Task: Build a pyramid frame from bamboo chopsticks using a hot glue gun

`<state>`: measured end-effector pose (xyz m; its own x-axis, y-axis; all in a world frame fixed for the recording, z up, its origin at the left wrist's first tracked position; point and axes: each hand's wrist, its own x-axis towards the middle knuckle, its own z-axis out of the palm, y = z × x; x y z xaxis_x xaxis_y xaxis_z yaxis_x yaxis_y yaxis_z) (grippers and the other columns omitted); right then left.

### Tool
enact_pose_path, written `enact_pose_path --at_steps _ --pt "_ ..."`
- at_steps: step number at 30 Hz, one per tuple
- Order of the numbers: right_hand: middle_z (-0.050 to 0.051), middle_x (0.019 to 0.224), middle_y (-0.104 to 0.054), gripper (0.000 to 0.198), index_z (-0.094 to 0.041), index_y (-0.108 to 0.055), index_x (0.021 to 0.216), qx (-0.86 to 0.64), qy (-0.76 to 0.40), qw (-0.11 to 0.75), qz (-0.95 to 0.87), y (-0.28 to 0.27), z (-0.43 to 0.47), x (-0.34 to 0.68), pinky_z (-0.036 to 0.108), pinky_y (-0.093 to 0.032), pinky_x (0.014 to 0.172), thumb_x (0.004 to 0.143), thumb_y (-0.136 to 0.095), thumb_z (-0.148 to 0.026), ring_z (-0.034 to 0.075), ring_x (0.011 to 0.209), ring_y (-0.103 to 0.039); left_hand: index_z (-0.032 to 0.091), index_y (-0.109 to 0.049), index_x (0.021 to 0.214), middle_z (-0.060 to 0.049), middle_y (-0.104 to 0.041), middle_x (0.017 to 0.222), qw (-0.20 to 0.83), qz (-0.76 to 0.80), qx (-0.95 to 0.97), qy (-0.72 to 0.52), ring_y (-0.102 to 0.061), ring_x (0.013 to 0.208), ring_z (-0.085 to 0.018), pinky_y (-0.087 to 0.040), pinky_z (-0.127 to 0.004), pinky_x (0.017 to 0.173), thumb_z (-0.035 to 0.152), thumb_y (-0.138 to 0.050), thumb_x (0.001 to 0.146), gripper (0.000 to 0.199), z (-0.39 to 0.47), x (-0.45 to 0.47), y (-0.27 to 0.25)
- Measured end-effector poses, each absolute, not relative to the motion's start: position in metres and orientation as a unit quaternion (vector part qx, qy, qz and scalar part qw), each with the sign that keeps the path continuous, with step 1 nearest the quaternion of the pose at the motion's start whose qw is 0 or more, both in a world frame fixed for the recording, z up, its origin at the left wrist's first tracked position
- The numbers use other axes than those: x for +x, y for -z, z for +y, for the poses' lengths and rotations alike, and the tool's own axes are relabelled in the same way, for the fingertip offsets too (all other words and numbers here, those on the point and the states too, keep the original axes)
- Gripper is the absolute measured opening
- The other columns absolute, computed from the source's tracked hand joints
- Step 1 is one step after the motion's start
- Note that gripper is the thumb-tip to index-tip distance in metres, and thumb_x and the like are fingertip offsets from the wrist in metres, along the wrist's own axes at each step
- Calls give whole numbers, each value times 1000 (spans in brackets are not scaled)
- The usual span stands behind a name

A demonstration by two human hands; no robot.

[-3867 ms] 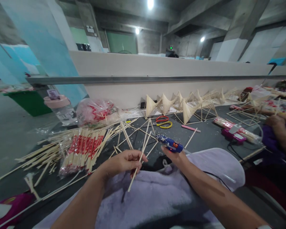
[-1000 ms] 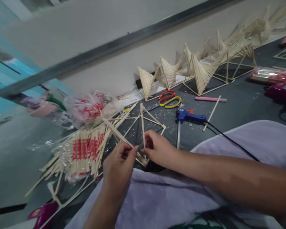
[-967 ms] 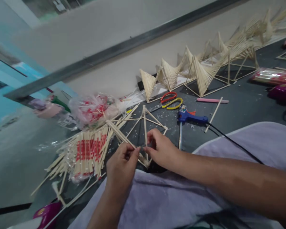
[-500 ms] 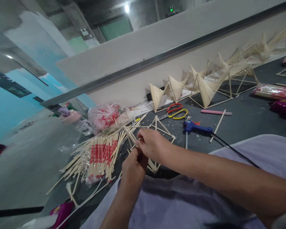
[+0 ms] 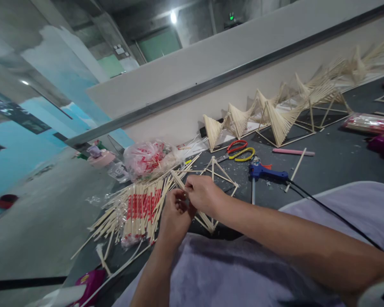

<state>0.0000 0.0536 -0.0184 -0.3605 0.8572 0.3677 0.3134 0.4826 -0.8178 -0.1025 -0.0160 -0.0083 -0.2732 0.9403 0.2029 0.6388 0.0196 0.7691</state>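
My right hand point(image 5: 203, 195) reaches in from the right, its thumb and fingers pinched together at the near side of a wooden stick frame point(image 5: 206, 220). Just below and left of it, my left hand point(image 5: 176, 215) has curled fingers meeting the right fingertips. Whatever lies between the left fingers is hidden or too small to make out. The frame is made of pale thin sticks joined at corners, and both hands cover its middle. A blue glue gun point(image 5: 265, 171) lies right of the frame, and scissors point(image 5: 240, 151) with red and yellow handles lie behind it.
Loose wooden sticks point(image 5: 113, 219) and a red-printed stick packet point(image 5: 142, 209) lie left. Behind are a plastic bag point(image 5: 147, 160) and a bottle point(image 5: 104, 160). Fanned stick structures point(image 5: 278, 125) line the wall. A pink stick point(image 5: 293, 152) and purple tool point(image 5: 91, 283) also lie there.
The left fingers have loosened slightly and risen a little beside the right hand. The right hand stays at the frame. The whole view has shifted slightly.
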Motion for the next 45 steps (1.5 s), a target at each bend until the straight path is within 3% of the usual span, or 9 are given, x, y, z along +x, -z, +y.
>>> enact_pose_path --at_steps 4,9,21,45 --pt "-3 56 -50 11 -17 -55 63 -395 -346 424 -738 22 53 -3 19 -25 47 72 -48 -18 8 52 -41 20 -38 102 -2 -52 93 252 660 529 -470 -55 64 -8 -42 -20 54 16 -69 53 58 -13 -101 9" --pt "-3 56 -49 10 -17 -53 63 -398 -366 428 -724 22 51 -3 18 -24 44 71 -47 -16 8 50 -40 23 -26 119 -10 -51 112 340 607 512 -504 -60 82 -15 -47 -23 63 10 -71 50 84 -12 -101 11" --pt "-2 55 -51 7 -18 -54 62 -439 -371 388 -720 16 54 -7 19 -27 46 68 -50 -19 9 51 -44 23 -21 127 -3 -65 87 388 585 495 -513 -64 74 -16 -48 -30 71 13 -71 55 88 -15 -98 14" --pt "0 62 -58 8 -19 -57 65 -440 -344 387 -734 13 53 -5 21 -32 53 68 -51 -17 12 59 -50 21 -19 132 -6 -64 88 373 580 507 -517 -63 77 -16 -48 -30 72 19 -67 63 84 -17 -97 17"
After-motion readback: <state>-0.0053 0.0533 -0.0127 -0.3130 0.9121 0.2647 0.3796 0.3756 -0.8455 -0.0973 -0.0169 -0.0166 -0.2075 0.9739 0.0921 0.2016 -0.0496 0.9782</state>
